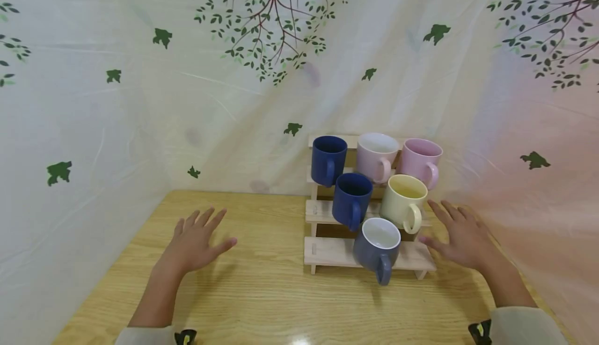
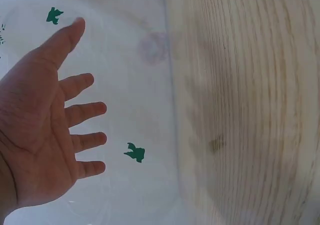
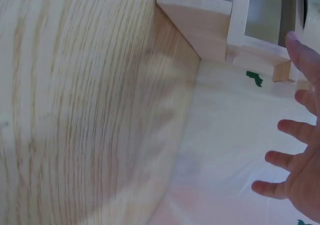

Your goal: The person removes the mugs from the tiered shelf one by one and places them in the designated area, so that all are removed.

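Both hands are held out with fingers spread and nothing in them. My left hand point(image 1: 195, 242) is over the left part of the wooden table, its palm and fingers point(image 2: 86, 115) plain in the left wrist view. My right hand point(image 1: 463, 236) is just right of a tiered wooden rack point(image 1: 332, 251). Its top row bears a dark blue mug point(image 1: 323, 160), a pale pink mug point(image 1: 372, 158) and a pink mug point(image 1: 418, 160). Lower are another dark blue mug point(image 1: 348, 199) and a cream mug point(image 1: 398, 202), nearest the right hand. A grey mug point(image 1: 369, 251) stands on the bottom step.
The wood-grained table point(image 1: 262, 293) runs back to a white cloth backdrop point(image 1: 234, 116) printed with branches and green leaves. Cloth also closes the left and right sides. The rack's side frame point(image 3: 200, 25) shows close to the thumb in the right wrist view.
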A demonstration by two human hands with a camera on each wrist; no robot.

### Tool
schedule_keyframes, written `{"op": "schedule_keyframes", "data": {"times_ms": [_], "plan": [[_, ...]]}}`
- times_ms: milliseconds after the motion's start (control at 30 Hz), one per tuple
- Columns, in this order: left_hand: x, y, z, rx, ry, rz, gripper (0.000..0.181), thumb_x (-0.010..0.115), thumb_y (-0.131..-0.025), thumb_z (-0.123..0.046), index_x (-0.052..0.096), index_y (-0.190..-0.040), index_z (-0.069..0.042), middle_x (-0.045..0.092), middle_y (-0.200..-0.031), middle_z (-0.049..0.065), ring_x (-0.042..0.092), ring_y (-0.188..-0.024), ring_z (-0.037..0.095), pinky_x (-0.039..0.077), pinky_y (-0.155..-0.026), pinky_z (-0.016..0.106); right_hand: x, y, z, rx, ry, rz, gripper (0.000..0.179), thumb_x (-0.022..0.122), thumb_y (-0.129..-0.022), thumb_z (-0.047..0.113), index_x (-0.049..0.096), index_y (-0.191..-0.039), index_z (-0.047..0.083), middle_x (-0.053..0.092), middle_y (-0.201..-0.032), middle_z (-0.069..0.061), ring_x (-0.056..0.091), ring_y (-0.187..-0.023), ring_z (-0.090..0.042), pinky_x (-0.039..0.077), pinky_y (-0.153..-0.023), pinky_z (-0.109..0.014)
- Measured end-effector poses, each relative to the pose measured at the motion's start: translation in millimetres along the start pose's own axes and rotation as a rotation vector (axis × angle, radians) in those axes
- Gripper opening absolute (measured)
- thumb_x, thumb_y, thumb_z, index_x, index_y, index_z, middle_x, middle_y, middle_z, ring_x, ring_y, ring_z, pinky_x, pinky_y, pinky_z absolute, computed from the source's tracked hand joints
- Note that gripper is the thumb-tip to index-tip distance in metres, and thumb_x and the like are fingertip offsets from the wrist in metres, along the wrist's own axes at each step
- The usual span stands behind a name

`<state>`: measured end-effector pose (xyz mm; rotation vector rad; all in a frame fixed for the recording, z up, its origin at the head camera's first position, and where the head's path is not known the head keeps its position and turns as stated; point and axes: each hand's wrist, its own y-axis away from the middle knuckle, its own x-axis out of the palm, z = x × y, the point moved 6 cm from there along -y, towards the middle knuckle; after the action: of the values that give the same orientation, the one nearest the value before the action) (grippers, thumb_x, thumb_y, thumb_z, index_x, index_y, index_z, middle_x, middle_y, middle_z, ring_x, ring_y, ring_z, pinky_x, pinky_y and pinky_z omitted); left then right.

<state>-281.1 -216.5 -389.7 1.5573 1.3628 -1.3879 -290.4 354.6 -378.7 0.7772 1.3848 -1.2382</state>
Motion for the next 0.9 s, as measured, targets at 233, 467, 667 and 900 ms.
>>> {"op": "schedule_keyframes", "data": {"times_ms": [233, 467, 667, 900], "plan": [[-6.5, -6.2, -4.8, 0.088, -0.019, -0.142, 0.065, 0.062, -0.102, -0.042, 0.048, -0.150, 0.000, 0.054, -0.141, 0.030, 0.051, -0.127, 0.053, 0.041, -0.099, 0.073, -3.3, -4.7, 0.0, -0.072, -0.134, -0.069, 0.085, 0.073, -0.094, 0.044, 0.038, -0.155, -0.002, 0.047, -0.144, -0.037, 0.046, -0.126, -0.061, 0.038, -0.098, -0.076], [-2.0, -16.2, -12.8, 0.125, -0.012, -0.215, 0.055, 0.065, -0.102, -0.033, 0.055, -0.144, 0.002, 0.061, -0.132, 0.030, 0.058, -0.120, 0.050, 0.049, -0.095, 0.066, -5.2, -4.6, 0.4, -0.028, -0.300, -0.059, 0.073, 0.072, -0.097, 0.034, 0.043, -0.149, -0.008, 0.054, -0.138, -0.036, 0.056, -0.118, -0.058, 0.048, -0.091, -0.073], [3.6, -21.4, -18.6, 0.135, 0.046, -0.245, 0.050, 0.065, -0.102, -0.028, 0.058, -0.141, 0.002, 0.062, -0.129, 0.028, 0.058, -0.119, 0.048, 0.050, -0.096, 0.064, 2.2, -4.3, -7.5, 0.051, -0.427, -0.062, 0.066, 0.069, -0.100, 0.032, 0.044, -0.150, -0.004, 0.059, -0.132, -0.034, 0.063, -0.112, -0.052, 0.057, -0.086, -0.062], [8.6, -26.9, -23.2, 0.143, 0.094, -0.276, 0.050, 0.063, -0.103, -0.028, 0.055, -0.143, 0.002, 0.062, -0.130, 0.027, 0.058, -0.119, 0.047, 0.050, -0.097, 0.062, 9.5, -1.9, -15.4, 0.088, -0.528, -0.143, 0.054, 0.069, -0.100, 0.027, 0.054, -0.144, -0.002, 0.069, -0.120, -0.027, 0.071, -0.100, -0.034, 0.057, -0.073, -0.022]]}}
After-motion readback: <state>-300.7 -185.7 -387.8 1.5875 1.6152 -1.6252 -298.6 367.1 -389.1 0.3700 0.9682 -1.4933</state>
